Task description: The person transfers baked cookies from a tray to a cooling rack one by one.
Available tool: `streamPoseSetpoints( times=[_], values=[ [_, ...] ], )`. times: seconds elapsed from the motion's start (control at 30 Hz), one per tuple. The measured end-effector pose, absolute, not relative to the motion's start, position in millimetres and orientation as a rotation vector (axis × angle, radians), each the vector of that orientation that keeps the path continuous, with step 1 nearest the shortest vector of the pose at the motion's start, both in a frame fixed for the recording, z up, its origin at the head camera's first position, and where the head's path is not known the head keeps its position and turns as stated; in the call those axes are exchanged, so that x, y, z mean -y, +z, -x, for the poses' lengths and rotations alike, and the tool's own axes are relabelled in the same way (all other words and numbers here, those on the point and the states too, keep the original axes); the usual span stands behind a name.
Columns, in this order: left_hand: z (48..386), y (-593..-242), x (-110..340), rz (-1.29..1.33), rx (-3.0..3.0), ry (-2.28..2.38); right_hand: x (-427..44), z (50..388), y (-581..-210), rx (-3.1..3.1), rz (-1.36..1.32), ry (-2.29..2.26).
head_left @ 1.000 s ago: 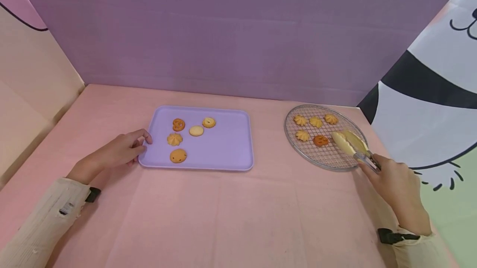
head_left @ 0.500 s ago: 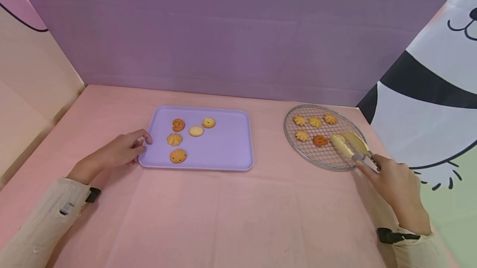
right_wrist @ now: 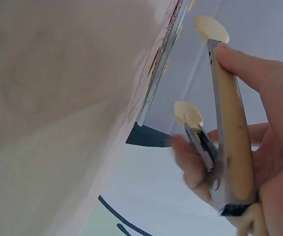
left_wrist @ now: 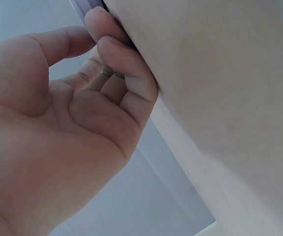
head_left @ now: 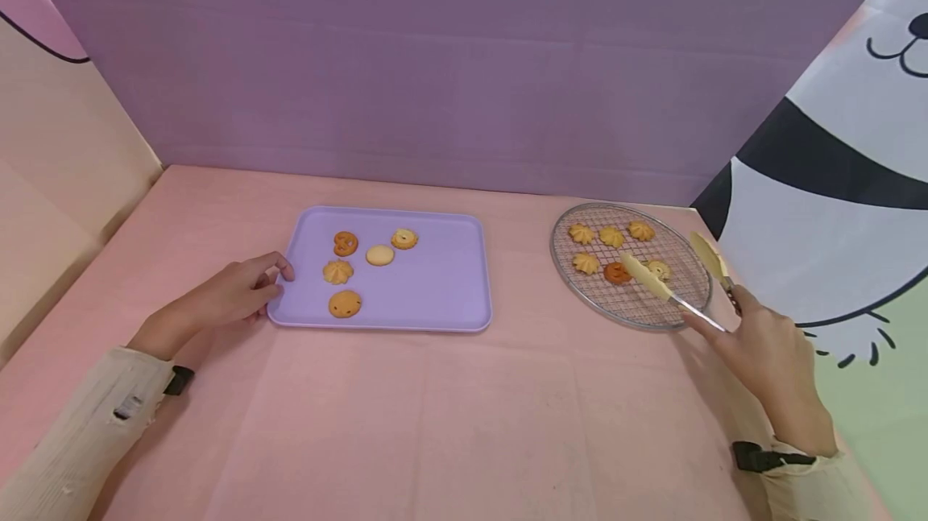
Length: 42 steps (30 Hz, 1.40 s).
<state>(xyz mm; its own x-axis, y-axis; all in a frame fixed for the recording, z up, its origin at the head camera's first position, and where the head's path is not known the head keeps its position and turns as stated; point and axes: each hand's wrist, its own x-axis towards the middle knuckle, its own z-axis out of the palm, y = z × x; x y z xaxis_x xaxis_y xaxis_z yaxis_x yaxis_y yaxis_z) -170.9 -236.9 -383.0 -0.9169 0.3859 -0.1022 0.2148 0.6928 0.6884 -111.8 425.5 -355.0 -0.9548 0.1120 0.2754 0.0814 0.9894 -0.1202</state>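
My right hand (head_left: 772, 356) grips metal tongs (head_left: 694, 313) whose cream tips are spread wide above the round wire rack (head_left: 638, 316). A ring-shaped cookie (head_left: 658, 270) lies on the rack between the tips, and a pretzel cookie (head_left: 618, 273) is just left of the left tip. In the right wrist view the tongs (right_wrist: 232, 128) hold nothing. At the left edge of the lilac tray (head_left: 428, 287), my left hand (head_left: 230, 293) pinches the rim with thumb and bent fingers; in the left wrist view the hand (left_wrist: 77, 108) touches the tray's edge (left_wrist: 85, 6).
Several cookies lie on the tray's left half, among them a round one (head_left: 344, 303) and an oval one (head_left: 380, 255). Several swirl cookies (head_left: 611, 236) sit on the rack. A purple wall (head_left: 449, 86) stands behind the pink table (head_left: 500, 416), with printed panels at both sides.
The tongs' tips have spread apart, and the ring-shaped cookie now shows between them on the rack. The left hand has stayed at the tray's edge.
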Motion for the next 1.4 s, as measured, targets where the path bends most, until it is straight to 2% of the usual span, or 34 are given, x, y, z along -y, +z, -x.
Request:
streamPoseSetpoints(
  times=[0.3,1.03,1.4],
  values=[
    [170.8,-383.5,238.6,-0.477,-2.657,1.043,-409.3,111.3,-351.8,2.802,-0.009,0.185],
    [173.2,-385.0,239.3,-0.482,-2.636,1.047,-315.0,110.0,-329.3,2.757,-0.378,0.197],
    [173.0,-384.1,239.0,-0.487,-2.638,1.044,-274.2,124.8,-331.0,2.767,-0.522,0.129]
  ],
)
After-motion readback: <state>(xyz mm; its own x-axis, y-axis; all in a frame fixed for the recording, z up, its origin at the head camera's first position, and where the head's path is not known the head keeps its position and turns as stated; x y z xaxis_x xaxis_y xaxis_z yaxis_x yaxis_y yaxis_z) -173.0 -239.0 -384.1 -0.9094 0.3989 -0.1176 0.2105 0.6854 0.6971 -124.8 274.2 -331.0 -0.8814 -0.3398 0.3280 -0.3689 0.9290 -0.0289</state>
